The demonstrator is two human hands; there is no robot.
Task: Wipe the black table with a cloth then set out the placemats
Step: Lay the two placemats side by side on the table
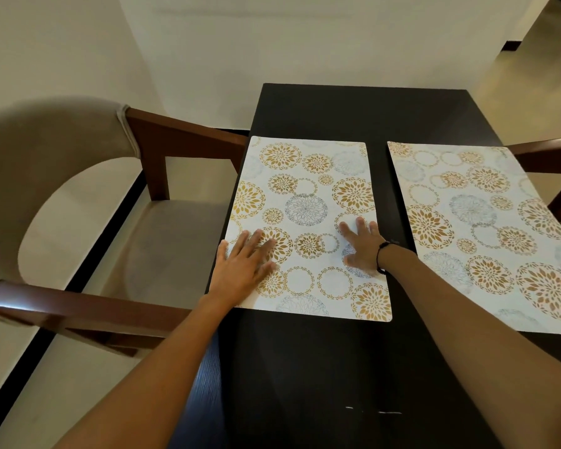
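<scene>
Left hand (244, 265): flat, fingers straight and spread, pressing the placemat's left edge
Right hand (363, 246): flat, fingers spread, pressing the same mat's right side
Placemat (305, 196): under both hands, lying flat on the table (305, 367)
Second placemat (486, 228): beyond the right hand, apart from the first
Chair (78, 205): outside the left hand

To your left stands an armchair (88, 222) with a beige upholstered seat and curved backrest, framed by dark brown wooden armrests. At the far right you see a second chair's wooden armrest (546, 153), partly cut off by the frame edge. Beyond both, a cream wall (272, 53) rises above the pale tiled floor (531, 59), edged by a dark skirting strip (512, 45).
</scene>
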